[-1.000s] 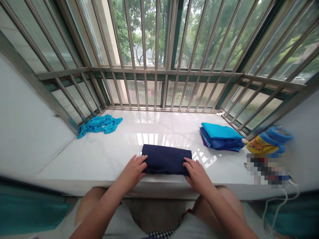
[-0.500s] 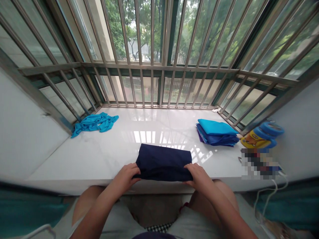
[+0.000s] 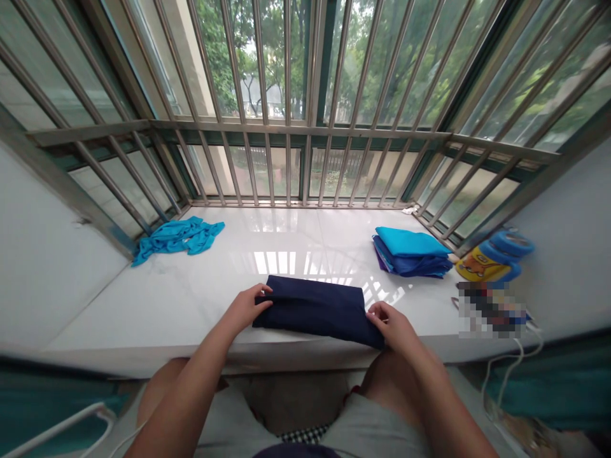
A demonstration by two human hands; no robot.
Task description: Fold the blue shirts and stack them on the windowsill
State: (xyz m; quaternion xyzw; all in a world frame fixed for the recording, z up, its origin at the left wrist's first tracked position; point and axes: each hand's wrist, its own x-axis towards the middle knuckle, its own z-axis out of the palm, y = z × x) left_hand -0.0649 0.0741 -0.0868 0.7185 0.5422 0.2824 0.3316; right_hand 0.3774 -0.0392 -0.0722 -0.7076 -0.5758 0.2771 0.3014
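A folded navy cloth (image 3: 315, 312) lies flat as a long strip near the front edge of the white sill. At its left end is my left hand (image 3: 249, 306), thumb and fingers parted, the tips touching the cloth's edge. My right hand (image 3: 389, 321) has its thumb and forefinger drawn together at the opposite end, on the cloth's right edge. Its other fingers curl in and are partly hidden. The cloth's lower right corner hangs slightly towards the sill's front edge.
A folded stack of blue cloths (image 3: 413, 251) sits to the right. Beside it are a blue and yellow bottle (image 3: 491, 257) and a blurred-out item (image 3: 494, 312) with a white cord. A crumpled bright blue cloth (image 3: 179, 236) lies far left. Metal bars (image 3: 286, 127) line the window.
Both hands have moved from the navy cloth's near corners up along its ends. The left fingers have parted. The cloth's near edge now lies flatter, its right corner further right.
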